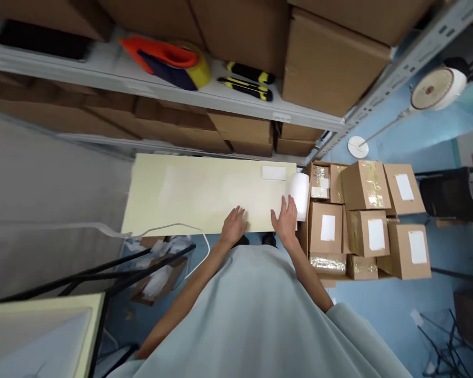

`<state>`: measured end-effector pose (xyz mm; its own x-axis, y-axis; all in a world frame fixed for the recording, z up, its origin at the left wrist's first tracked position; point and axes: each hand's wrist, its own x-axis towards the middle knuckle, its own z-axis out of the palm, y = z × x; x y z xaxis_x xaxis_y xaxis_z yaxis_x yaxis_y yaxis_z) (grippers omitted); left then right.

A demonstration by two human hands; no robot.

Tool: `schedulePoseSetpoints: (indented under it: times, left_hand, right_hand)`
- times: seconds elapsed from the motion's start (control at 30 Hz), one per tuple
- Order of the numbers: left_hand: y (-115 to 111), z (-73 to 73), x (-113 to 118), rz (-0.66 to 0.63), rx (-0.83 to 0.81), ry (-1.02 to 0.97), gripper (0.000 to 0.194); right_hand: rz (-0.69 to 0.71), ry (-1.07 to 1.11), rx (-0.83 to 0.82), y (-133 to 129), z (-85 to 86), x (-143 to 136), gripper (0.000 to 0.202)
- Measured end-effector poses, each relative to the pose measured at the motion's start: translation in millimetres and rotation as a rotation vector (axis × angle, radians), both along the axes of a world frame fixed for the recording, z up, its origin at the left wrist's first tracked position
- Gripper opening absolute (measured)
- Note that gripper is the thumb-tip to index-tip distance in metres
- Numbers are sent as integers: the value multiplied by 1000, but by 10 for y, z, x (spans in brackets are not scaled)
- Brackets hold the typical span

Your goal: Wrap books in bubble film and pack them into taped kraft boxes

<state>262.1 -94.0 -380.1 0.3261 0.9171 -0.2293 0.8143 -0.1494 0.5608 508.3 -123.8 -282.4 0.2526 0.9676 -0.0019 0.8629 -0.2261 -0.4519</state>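
Note:
My left hand (234,227) rests at the front edge of the pale yellow table (189,194), fingers pointing forward and nothing in them. To its right, my right hand (286,219) is open over the same edge, its thumb apart from the fingers. Nearest to this hand is a white roll (300,197), standing or lying at the table's right end; which of the two I cannot tell. A flat white label (274,172) lies near the back right corner of the table.
Taped cardboard boxes (366,184) with white labels are piled right of the table. A shelf (236,94) behind holds cartons, utility knives (248,86) and an orange tape dispenser (169,60). A white cable (177,226) crosses the front left. A white fan (433,89) stands far right.

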Motion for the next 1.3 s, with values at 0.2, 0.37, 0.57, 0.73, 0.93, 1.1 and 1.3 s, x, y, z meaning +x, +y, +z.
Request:
schedulePoseSetpoints:
  times: [0.2,0.37,0.57,0.73,0.93,1.1,1.3]
  left_hand:
    - [-52,593,-672,465,239,-122,42]
    - [-92,1005,-1293,775,403,-263,19]
    - [-150,1266,-2100,960,470,-451,4]
    - [-450,1519,-2926,1039,520,-593,2]
    - [-1127,1751,-3904,1250,667,-670,5]
    - [-1726,1767,-4456,1507,798,-647,8]
    - [-2353,1617,-4964,1822,800,-571,11]
  right_hand:
    - [245,122,67,137,-60,-474,51]
    - [381,139,103,310,117,-920,53]
    - [494,172,198,338,586,-1801,50]
    - [635,265,265,226,792,-2787,52]
    - [935,354,165,66,896,-4218,51]
    - [1251,335,53,-40,1049,-5323,46]
    - [1600,360,-64,-147,1021,-6445,43]
